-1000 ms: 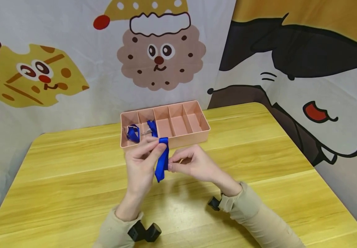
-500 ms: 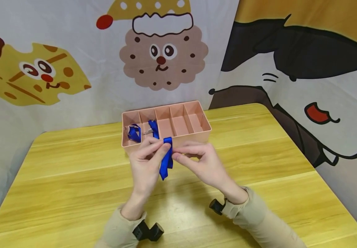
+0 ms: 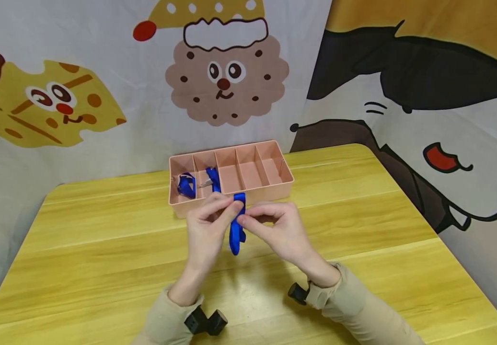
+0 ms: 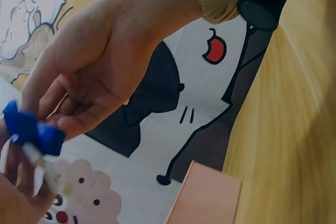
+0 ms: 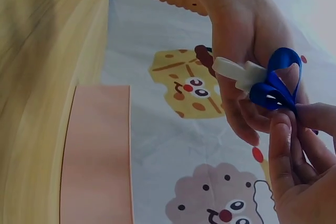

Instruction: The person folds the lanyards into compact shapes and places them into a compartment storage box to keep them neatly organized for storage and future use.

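A blue satin ribbon [image 3: 235, 235], folded into loops, hangs between the two hands in front of the box. My left hand [image 3: 205, 227] pinches its upper part between thumb and fingers. From the right, my right hand [image 3: 280, 229] pinches the ribbon lower down with thumb and forefinger. In the right wrist view the ribbon [image 5: 285, 59] shows rounded loops gathered at the right fingertips. A whitish, flat piece [image 5: 239, 73] sticks out beside the loops; its kind is unclear. The left wrist view shows the ribbon [image 4: 31, 129] blurred.
A pink divided box [image 3: 259, 192] stands behind the hands. Its leftmost compartment holds a blue ribbon [image 3: 186, 185]; the adjoining one holds another blue ribbon [image 3: 213, 178] with a whitish piece. The wooden table [image 3: 101, 268] meets a cartoon-printed cloth [image 3: 136, 129] at the back.
Both hands have shifted slightly right with the ribbon. The right hand has moved up along the ribbon, its fingertips now close to the left thumb. The box's contents look unchanged.
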`<state>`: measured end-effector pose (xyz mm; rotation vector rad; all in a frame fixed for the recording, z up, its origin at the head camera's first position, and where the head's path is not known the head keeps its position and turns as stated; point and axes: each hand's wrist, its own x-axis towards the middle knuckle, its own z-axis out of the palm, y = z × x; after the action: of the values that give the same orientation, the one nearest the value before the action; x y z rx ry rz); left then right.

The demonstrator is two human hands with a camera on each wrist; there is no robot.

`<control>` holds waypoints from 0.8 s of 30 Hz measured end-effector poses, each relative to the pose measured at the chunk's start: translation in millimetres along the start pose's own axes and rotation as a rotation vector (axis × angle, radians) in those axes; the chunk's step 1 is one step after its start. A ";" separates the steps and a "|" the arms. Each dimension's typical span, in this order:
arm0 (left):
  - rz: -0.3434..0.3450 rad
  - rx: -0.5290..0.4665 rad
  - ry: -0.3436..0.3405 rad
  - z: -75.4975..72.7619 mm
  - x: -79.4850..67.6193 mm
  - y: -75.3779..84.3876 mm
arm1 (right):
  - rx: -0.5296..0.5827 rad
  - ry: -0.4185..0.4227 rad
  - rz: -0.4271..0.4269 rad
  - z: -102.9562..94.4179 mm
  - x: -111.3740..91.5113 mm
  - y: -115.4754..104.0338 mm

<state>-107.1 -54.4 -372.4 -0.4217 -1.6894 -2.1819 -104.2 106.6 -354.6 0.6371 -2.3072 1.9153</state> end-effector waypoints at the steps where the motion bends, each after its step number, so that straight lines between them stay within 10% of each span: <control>1: -0.040 0.001 -0.011 -0.4 0.2 2.0 | -0.004 0.009 -0.010 -0.7 0.5 0.3; 8: -0.326 0.130 -0.179 0.1 1.9 9.8 | 0.000 0.148 -0.067 -9.8 4.7 2.6; 13: -0.334 0.236 -0.273 1.1 1.3 9.8 | 0.020 0.214 -0.133 -14.7 7.2 3.8; 24: -0.394 0.109 -0.192 7.7 -1.9 8.3 | 0.102 0.119 -0.110 -19.5 10.1 4.7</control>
<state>-101.6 -48.6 -364.1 -0.2956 -2.1391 -2.3614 -119.0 123.2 -351.5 0.6261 -2.0717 1.9731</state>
